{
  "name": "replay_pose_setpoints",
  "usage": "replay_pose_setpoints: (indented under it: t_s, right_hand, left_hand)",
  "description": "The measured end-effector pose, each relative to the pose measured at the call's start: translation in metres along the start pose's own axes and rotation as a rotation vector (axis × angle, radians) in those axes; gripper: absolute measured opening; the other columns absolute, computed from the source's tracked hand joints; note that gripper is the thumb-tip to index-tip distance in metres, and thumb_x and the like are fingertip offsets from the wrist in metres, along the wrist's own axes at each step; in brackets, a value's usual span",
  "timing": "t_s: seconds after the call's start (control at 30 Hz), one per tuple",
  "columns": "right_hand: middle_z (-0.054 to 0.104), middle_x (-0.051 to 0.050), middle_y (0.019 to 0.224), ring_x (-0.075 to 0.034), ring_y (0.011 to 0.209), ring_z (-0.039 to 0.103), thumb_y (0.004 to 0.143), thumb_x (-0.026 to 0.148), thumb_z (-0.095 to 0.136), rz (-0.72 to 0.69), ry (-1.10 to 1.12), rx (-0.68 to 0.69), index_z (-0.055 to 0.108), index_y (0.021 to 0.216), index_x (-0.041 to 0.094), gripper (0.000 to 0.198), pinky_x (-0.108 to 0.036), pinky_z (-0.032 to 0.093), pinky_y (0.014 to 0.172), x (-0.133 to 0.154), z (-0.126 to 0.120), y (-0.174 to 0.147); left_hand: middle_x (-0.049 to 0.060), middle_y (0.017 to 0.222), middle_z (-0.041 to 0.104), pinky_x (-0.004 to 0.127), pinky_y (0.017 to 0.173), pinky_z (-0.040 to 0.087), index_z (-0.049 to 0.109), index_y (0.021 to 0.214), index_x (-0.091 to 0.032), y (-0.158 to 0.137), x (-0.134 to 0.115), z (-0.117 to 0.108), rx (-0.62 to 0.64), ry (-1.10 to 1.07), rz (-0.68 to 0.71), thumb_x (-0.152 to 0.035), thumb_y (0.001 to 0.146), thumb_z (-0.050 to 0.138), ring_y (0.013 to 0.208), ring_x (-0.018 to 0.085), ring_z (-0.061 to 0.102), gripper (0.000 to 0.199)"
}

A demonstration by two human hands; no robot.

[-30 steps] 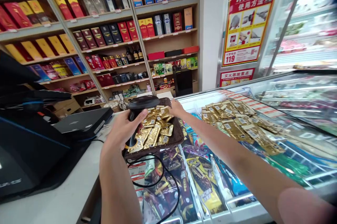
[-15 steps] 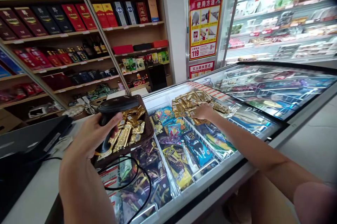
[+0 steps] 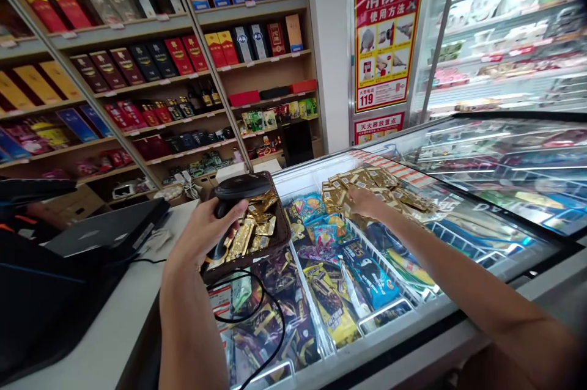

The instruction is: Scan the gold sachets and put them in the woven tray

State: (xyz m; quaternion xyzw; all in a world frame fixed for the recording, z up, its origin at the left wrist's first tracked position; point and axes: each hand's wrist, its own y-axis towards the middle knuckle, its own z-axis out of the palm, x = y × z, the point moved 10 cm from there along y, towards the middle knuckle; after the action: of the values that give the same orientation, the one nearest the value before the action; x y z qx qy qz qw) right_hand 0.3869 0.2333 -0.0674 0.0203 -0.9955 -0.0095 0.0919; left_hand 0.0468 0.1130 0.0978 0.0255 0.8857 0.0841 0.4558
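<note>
Gripping the black scanner (image 3: 243, 186) by its handle, our left hand (image 3: 206, 232) wraps its fingers above the gold packets (image 3: 243, 240) in the brown basket (image 3: 282, 233); our right hand (image 3: 367, 202) reaches into the spread pile of gold sachets (image 3: 380, 178) on the freezer's glass top (image 3: 316, 177); its fingers meet the near left part; we cannot tell whether they pinch any.

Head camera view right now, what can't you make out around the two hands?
Fingertips of the right hand: head view, hidden by the hand itself; whether they grip any gold packets is unclear.
Print on those packets: head view, too small to read.
Handle of the scanner: head view, partly covered by the left hand.
Scanner's cord: head view, cut off by the bottom edge, so where it ends is unseen.
</note>
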Motion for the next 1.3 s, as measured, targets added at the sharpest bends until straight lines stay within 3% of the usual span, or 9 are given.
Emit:
replay_pose_setpoints:
  t_s: [0.1, 0.27, 0.4, 0.67, 0.93, 1.1, 1.3]
  right_hand:
    - [0.069, -0.012, 0.095, -0.025, 0.092, 0.065, 0.081, 0.015, 0.063, -0.067, 0.107, -0.069, 0.056, 0.114, 0.015, 0.033, -0.029, 0.042, 0.073, 0.026, -0.032, 0.003]
    - [0.068, -0.004, 0.094, -0.019, 0.082, 0.062, 0.087, 0.028, 0.06, -0.243, 0.454, -0.23, 0.057, 0.113, 0.023, 0.027, -0.025, 0.04, 0.067, 0.087, -0.101, -0.003]
    - [0.067, -0.004, 0.098, -0.019, 0.086, 0.062, 0.086, 0.031, 0.062, -0.298, 0.685, -0.287, 0.059, 0.111, 0.023, 0.027, -0.025, 0.042, 0.07, 0.111, -0.127, -0.014]
    - [0.068, -0.006, 0.102, -0.022, 0.095, 0.062, 0.086, 0.027, 0.063, -0.273, 0.676, -0.262, 0.062, 0.105, 0.023, 0.02, -0.027, 0.043, 0.076, 0.111, -0.12, -0.01]
    - [0.067, -0.006, 0.099, -0.019, 0.086, 0.062, 0.093, 0.027, 0.051, -0.237, 0.737, -0.245, 0.059, 0.113, 0.022, 0.022, -0.026, 0.042, 0.068, 0.103, -0.099, 0.013]
    - [0.065, -0.004, 0.092, -0.017, 0.075, 0.06, 0.094, 0.023, 0.042, -0.211, 0.878, -0.165, 0.053, 0.119, 0.022, 0.028, -0.024, 0.042, 0.061, 0.105, -0.084, 0.022]
    - [0.064, -0.005, 0.09, -0.017, 0.072, 0.058, 0.093, 0.021, 0.042, -0.184, 0.891, -0.139, 0.052, 0.12, 0.022, 0.029, -0.023, 0.041, 0.059, 0.106, -0.085, 0.017]
  left_hand:
    - [0.0, 0.056, 0.058, 0.022, 0.041, 0.036, 0.059, 0.076, -0.018, -0.001, 0.002, 0.0, -0.015, -0.017, -0.023, -0.064, 0.067, 0.071, 0.046, 0.012, 0.05, 0.049]
    - [0.0, 0.058, 0.058, 0.022, 0.045, 0.036, 0.059, 0.079, -0.018, -0.001, -0.001, 0.003, -0.004, -0.03, -0.011, -0.063, 0.072, 0.068, 0.05, 0.013, 0.052, 0.047]
    - [-0.001, 0.06, 0.057, 0.021, 0.047, 0.037, 0.057, 0.082, -0.018, -0.003, -0.001, 0.013, 0.078, -0.038, -0.018, -0.06, 0.075, 0.068, 0.052, 0.012, 0.053, 0.044]
    - [-0.001, 0.059, 0.058, 0.023, 0.046, 0.036, 0.057, 0.082, -0.018, -0.002, 0.003, 0.017, 0.08, -0.041, -0.058, -0.06, 0.073, 0.07, 0.051, 0.013, 0.052, 0.045]
    - [-0.001, 0.052, 0.055, 0.024, 0.043, 0.032, 0.057, 0.076, -0.018, -0.005, -0.006, 0.018, -0.02, -0.056, -0.033, -0.065, 0.07, 0.068, 0.043, 0.012, 0.047, 0.048]
    - [0.0, 0.053, 0.056, 0.024, 0.044, 0.032, 0.054, 0.073, -0.019, -0.003, -0.007, 0.023, 0.051, -0.041, -0.027, -0.064, 0.072, 0.067, 0.046, 0.013, 0.048, 0.047]
    - [-0.001, 0.055, 0.056, 0.025, 0.049, 0.036, 0.053, 0.067, -0.019, -0.004, -0.005, 0.027, 0.144, -0.012, -0.038, -0.06, 0.075, 0.068, 0.05, 0.013, 0.049, 0.044]
